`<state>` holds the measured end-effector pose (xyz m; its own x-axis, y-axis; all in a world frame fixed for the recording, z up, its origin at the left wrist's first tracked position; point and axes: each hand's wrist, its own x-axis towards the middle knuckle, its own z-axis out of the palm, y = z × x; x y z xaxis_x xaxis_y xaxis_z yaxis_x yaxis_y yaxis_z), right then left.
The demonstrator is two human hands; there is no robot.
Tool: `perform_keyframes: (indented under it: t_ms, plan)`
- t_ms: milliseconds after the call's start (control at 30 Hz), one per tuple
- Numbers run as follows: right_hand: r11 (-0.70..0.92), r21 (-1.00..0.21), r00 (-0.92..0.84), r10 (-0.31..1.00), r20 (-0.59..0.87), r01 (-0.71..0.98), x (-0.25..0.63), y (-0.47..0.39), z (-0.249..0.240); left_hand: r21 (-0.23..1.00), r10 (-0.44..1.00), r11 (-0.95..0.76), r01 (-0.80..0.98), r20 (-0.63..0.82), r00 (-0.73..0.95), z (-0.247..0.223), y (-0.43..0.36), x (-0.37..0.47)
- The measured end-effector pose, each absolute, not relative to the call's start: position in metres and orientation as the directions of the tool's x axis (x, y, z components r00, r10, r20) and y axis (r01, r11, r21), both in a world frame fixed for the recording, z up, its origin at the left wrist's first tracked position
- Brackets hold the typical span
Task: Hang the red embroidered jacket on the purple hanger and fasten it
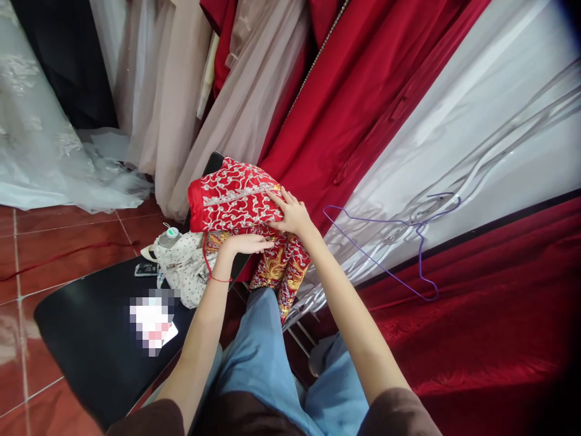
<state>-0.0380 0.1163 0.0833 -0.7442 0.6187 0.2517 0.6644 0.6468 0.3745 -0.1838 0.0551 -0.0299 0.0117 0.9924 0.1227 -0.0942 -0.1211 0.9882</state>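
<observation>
A red embroidered garment [240,197] with silver-white scrolling patterns lies folded over a black bench and against my knees. Its lower part, a red panel with gold embroidery [272,266], hangs over my blue trousers. My right hand [293,217] rests on the garment's right side with its fingers spread flat. Just below the silver-patterned fold, my left hand [249,243] lies with fingers stretched out to the right, touching the gold-embroidered part. A thin red cord [207,257] runs down to my left wrist.
On the black bench [91,345] lie a white dotted cloth bag [181,266], a phone [146,270] and a blurred-out bright item [154,321]. A purple wire hanger [381,224] hangs at right. Long red gowns [336,109] and pale tulle dresses [158,103] hang ahead.
</observation>
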Motion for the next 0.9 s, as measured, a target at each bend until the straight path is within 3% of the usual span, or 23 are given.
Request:
perform_keyframes:
  t_ms: [100,233,367,467,633,900]
  plan:
    - [0.662,0.337,-0.740,0.634,0.225,0.669,-0.042,0.116,0.091,0.982,0.993,0.114,0.151,-0.112,-0.020,-0.025,0.044,-0.199]
    - [0.668,0.322,-0.739,0.639,0.214,0.671,-0.047,0.115,0.097,0.890,0.913,0.401,0.215,-0.369,-0.174,-0.034,0.034,-0.233]
    - [0.677,0.290,-0.735,0.643,0.216,0.677,-0.049,0.116,0.100,0.871,0.874,0.456,0.183,-0.400,-0.276,-0.054,0.036,-0.261]
    - [0.679,0.275,-0.732,0.648,0.210,0.680,-0.050,0.117,0.104,0.947,0.896,0.305,0.097,-0.251,-0.366,-0.060,0.039,-0.266]
    - [0.687,0.302,-0.748,0.635,0.192,0.661,-0.053,0.116,0.108,0.974,0.864,-0.182,-0.136,0.093,-0.495,-0.039,0.033,-0.255]
    - [0.665,0.395,-0.763,0.622,0.177,0.634,-0.054,0.108,0.106,0.754,0.769,-0.502,-0.425,0.165,-0.617,-0.021,0.043,-0.236]
